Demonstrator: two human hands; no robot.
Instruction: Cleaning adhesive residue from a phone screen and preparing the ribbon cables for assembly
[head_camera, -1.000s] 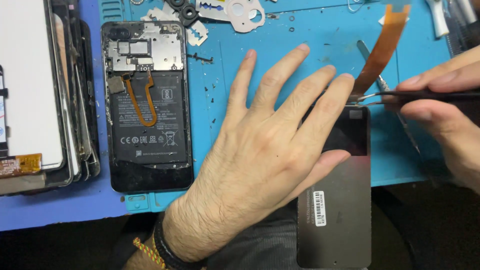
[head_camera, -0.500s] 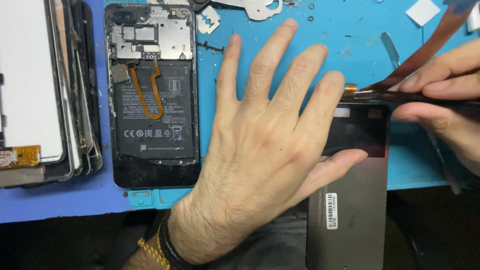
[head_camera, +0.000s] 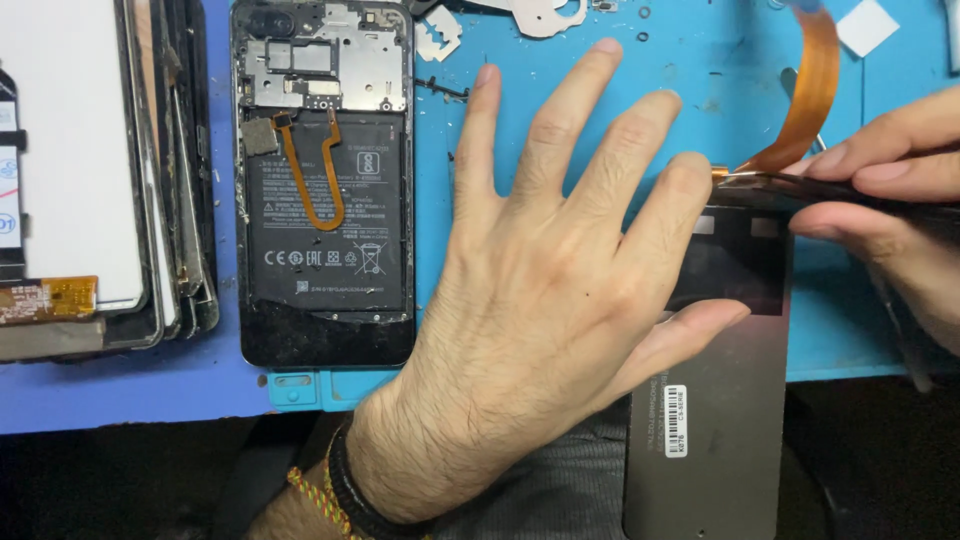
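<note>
My left hand (head_camera: 560, 300) lies flat with its fingers spread. The fingertips and thumb press on the left part of a dark grey display panel (head_camera: 720, 420), which hangs over the mat's front edge. My right hand (head_camera: 890, 210) pinches a thin dark tool (head_camera: 760, 182) like tweezers. The tool's tip meets the lower end of an orange flex cable (head_camera: 815, 90) at the panel's top edge. The cable curves up and away over the blue mat (head_camera: 700, 60).
An opened phone (head_camera: 325, 200) with bare battery and a small orange cable lies left of my hand. A stack of screens and frames (head_camera: 80, 150) sits at the far left. Metal shield pieces (head_camera: 545, 15) and a white square (head_camera: 868, 25) lie at the back.
The view has closed in and shifted, so the phone and panel sit further right. Both hands keep their places; the tool's tip stays at the cable's end.
</note>
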